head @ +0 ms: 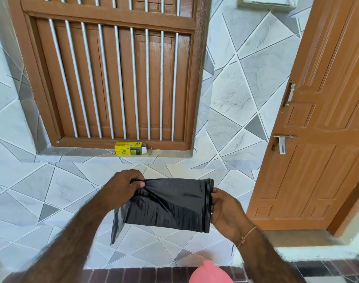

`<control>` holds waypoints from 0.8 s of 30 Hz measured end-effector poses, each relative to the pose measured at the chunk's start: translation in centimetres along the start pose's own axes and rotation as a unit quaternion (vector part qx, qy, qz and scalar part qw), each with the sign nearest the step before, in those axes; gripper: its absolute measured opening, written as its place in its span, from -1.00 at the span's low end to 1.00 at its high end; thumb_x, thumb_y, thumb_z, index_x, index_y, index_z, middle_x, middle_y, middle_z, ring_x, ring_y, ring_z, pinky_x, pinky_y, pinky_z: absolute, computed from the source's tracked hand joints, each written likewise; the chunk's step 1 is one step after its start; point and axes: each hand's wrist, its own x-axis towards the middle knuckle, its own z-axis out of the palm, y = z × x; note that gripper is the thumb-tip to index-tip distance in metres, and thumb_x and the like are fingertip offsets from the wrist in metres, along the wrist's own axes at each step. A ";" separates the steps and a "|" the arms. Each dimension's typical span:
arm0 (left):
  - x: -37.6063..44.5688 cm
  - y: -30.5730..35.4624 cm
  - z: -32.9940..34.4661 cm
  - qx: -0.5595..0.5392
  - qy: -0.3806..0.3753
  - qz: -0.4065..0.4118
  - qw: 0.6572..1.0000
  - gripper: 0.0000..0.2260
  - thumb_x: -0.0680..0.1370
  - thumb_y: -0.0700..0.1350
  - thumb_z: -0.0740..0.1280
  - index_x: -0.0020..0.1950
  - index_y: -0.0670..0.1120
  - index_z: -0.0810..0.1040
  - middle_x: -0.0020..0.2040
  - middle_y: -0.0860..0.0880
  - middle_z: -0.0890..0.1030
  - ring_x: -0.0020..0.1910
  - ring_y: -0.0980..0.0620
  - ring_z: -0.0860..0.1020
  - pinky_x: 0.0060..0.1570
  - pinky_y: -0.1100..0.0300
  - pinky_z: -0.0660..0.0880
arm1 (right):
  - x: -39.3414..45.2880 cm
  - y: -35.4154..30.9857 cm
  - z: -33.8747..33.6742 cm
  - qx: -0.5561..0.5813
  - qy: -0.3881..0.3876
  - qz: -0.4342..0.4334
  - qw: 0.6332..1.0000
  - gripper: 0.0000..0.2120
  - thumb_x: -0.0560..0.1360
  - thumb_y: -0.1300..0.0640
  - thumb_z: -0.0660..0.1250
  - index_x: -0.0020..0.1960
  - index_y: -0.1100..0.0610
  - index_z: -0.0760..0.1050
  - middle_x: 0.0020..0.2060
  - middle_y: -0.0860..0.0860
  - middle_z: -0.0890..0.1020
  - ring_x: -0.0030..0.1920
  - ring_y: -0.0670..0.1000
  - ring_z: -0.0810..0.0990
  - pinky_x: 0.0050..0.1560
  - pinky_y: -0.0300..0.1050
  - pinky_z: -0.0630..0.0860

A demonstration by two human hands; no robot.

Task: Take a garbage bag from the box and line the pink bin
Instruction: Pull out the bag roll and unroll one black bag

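Glossy black plastic garbage bag [170, 203], creased, with a greyer, half-translucent flap at its lower left corner. Bright yellow cardboard box [130, 148] printed with green and red bands and a small dark picture, white inside its open end. Rounded pink plastic bin [210, 273]. Wall tiles [246, 82] in pale grey and darker grey triangles, white grout lines, faint dark veining. Dark brown wooden window frame [111, 21] crossed by silver-grey vertical bars. Orange-brown panelled wooden door [321, 160] with silver metal latch [283, 142]. Thin pinkish-red thread [248, 234] round the right wrist.

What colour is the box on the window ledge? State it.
Yellow and green, seen in the head view: the box on the ledge.
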 end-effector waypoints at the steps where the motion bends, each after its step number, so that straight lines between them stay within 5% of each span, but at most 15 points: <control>1: 0.0 0.0 0.1 -0.001 0.000 0.000 1.000 -0.80 0.54 -0.21 0.33 -0.26 0.00 0.54 -0.27 0.06 0.58 -0.24 0.13 0.51 -0.29 0.27 0.36 | -0.1 0.0 0.1 0.000 -0.006 -0.001 1.000 -0.70 0.57 0.12 0.14 0.04 0.18 0.63 -0.19 0.12 0.67 -0.22 0.10 0.57 -0.15 -0.02 0.49; 3: -0.1 0.0 0.4 -0.001 -0.001 -0.002 1.000 -0.78 0.55 -0.20 0.33 -0.27 0.03 0.52 -0.27 0.06 0.58 -0.24 0.09 0.51 -0.29 0.23 0.37 | -0.2 0.1 0.5 -0.017 -0.027 -0.002 0.999 -0.65 0.59 -0.02 0.21 0.15 0.19 0.61 0.00 0.17 0.70 0.00 0.19 0.63 0.12 0.13 0.53; 5: -0.1 0.0 0.6 0.004 0.000 -0.005 1.000 -0.77 0.56 -0.19 0.32 -0.28 0.03 0.51 -0.27 0.06 0.58 -0.24 0.08 0.51 -0.28 0.23 0.38 | -0.3 0.4 1.1 -0.052 -0.038 -0.017 0.998 -0.71 0.56 0.06 0.31 0.17 0.23 0.59 0.12 0.23 0.65 0.16 0.26 0.61 0.26 0.25 0.48; 14: -0.2 -1.2 -0.5 0.019 0.035 -0.028 0.999 -0.76 0.55 -0.19 0.32 -0.28 0.06 0.51 -0.24 0.04 0.59 -0.21 0.07 0.52 -0.26 0.21 0.36 | -0.5 -0.6 0.1 -0.035 0.012 -0.028 0.999 -0.73 0.57 0.28 0.14 0.12 0.30 0.58 -0.01 0.24 0.68 -0.02 0.21 0.61 0.22 0.24 0.46; 20: -0.3 -1.1 -0.5 0.012 0.049 -0.035 0.998 -0.79 0.55 -0.20 0.32 -0.26 0.03 0.52 -0.26 0.06 0.58 -0.22 0.11 0.51 -0.28 0.26 0.36 | -0.6 -0.7 0.0 0.006 0.044 -0.018 0.999 -0.71 0.56 0.18 0.13 0.08 0.25 0.59 -0.06 0.21 0.63 -0.07 0.19 0.56 0.01 0.10 0.47; 24: -0.5 -0.8 -0.2 0.015 0.044 -0.034 0.998 -0.79 0.56 -0.19 0.31 -0.25 0.04 0.50 -0.26 0.07 0.56 -0.22 0.05 0.51 -0.27 0.23 0.35 | -0.7 -0.4 0.4 0.021 0.036 -0.024 0.999 -0.67 0.56 0.08 0.14 0.09 0.24 0.59 0.00 0.22 0.64 -0.04 0.21 0.59 0.12 0.15 0.49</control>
